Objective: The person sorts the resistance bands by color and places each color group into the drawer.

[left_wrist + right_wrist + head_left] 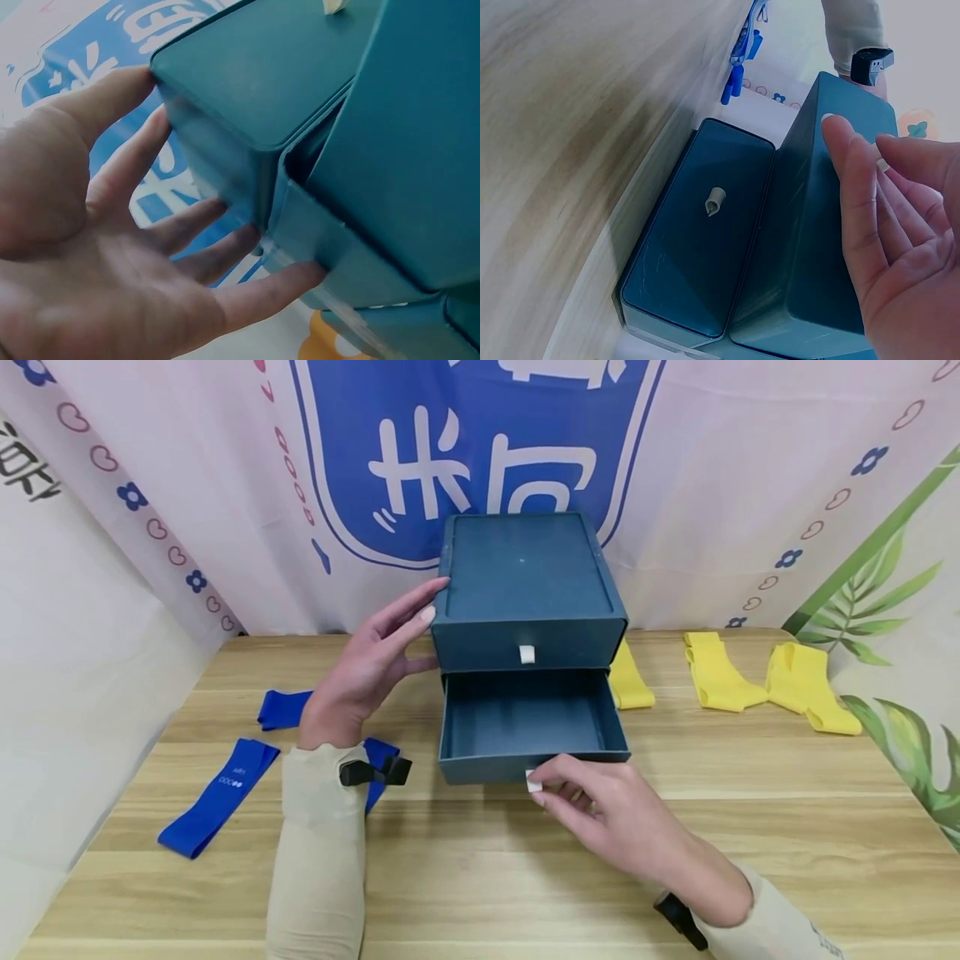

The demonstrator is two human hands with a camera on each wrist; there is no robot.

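A dark blue two-drawer box (525, 568) stands on the wooden table, its lower drawer (517, 768) pulled out and its upper drawer (480, 646) closed. Nothing lies in the visible part of the lower drawer. My right hand (615, 810) pinches the white tab (533, 782) on that drawer's front between thumb and index finger; the right wrist view shows the same pinch of the hand (907, 240). Against the box's left side rest the spread fingertips of my left hand (363, 664). In the left wrist view this hand (112, 225) has fairly straight fingers along the box (225, 82).
Blue bands (217, 797) lie on the table's left side, one partly behind my left forearm. Yellow bands (716, 672) lie to the right of the box, one partly hidden by it. A printed curtain (697, 485) hangs behind the table (465, 877).
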